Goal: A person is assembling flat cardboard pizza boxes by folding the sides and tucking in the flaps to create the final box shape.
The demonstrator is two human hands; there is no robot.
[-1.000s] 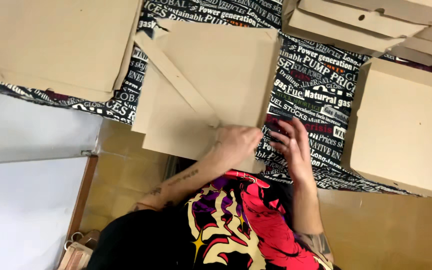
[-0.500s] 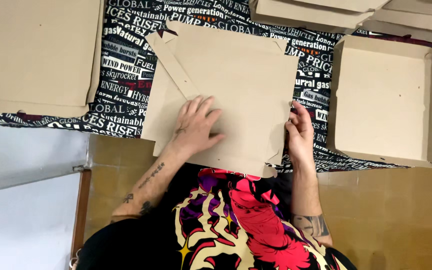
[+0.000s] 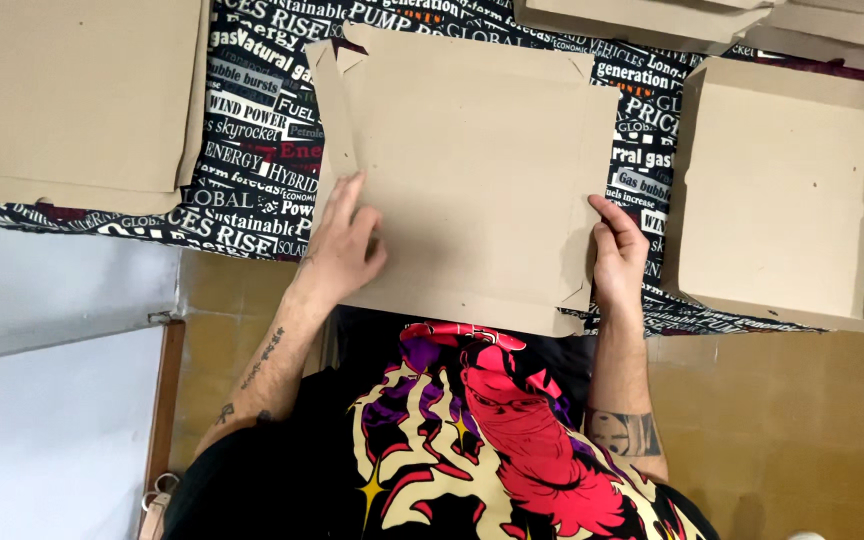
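Yellowish floor tiles are showing below the tabletop (image 3: 252,190), which is wearing a black cloth covered in printed lettering. I am watching from the head camera, looking straight down.

Starting at the left hand (image 3: 344,245): it is lying open and flat, fingers spread, pressing down on the left part of the flat cardboard sheet (image 3: 472,170). The right hand (image 3: 617,255) is sitting at the sheet's right edge, fingers curled around the side flap there, thumb lying along it; I am reading this as a light pinch on the flap, not a closed fist. Both hands are touching the sheet, one on each side, so neither is clearer than the other as the nearer one.

The sheet is lying right in front of the body, spreading away from the hands toward the far side of the tabletop, its near edge hanging just over the tabletop's rim. A narrow flap is running along its left side, away from the left hand.

Further out, a folded-up open box (image 3: 787,190) is standing just beside the right hand. Another flat cardboard piece (image 3: 72,100) is lying well to the left, and more cardboard (image 3: 652,15) is stacking up along the far edge.
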